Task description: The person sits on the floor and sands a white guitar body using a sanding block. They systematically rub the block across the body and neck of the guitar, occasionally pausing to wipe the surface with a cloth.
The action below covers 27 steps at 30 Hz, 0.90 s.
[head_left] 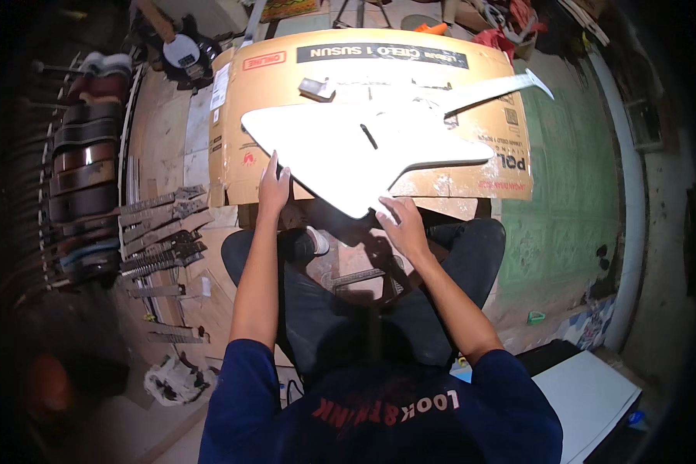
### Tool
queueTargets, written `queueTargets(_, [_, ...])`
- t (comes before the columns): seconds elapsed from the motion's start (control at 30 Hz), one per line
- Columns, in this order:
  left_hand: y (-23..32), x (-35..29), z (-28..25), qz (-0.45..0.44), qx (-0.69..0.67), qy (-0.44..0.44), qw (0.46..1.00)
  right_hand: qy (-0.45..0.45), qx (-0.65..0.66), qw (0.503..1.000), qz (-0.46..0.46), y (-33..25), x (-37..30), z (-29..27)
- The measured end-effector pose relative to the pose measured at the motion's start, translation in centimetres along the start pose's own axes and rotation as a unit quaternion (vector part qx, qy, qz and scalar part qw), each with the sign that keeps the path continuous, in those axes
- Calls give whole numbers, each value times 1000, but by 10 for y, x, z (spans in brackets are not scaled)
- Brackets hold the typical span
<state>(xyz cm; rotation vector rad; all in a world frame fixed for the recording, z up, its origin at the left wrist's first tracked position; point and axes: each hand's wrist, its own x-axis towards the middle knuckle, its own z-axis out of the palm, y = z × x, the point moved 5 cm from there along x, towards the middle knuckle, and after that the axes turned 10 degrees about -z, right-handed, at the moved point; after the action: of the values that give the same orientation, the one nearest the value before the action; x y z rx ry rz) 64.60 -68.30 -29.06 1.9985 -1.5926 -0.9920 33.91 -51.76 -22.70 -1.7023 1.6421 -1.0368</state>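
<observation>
A white angular electric guitar [332, 147] lies on a cardboard sheet [271, 77]. Its neck [491, 94] stretches toward the far right, and a dark slot shows in the middle of the glaring white body. My left hand [274, 189] grips the body's left edge, some fingers hidden by it. At the pointed corner nearest me, my right hand [402, 224] holds the edge with bent fingers. A small grey block [317, 89] rests on the cardboard beyond the body, with white dust around it.
Several guitar bodies [85, 158] stand in a rack at the left, with loose necks [162, 224] beside it. A dark guitar with a round white face [182, 51] is at the far left. Green patterned flooring [564, 178] lies right; a white panel [584, 398] sits near right.
</observation>
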Motion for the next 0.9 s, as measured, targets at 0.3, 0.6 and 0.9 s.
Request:
queueTargets(0.3, [-8,43,-19,-164,-253,-75,951,-62,-119,988,-72,-24,10,39])
queueTargets(0.6, [2,57,-34,-174,-197,-105,959,-149,-223,961,-67,-35,40,76])
queueTargets(0.9, [-18,79,-36,-208,-242,-115,941,-169,-221,958,-64,-36,59,93])
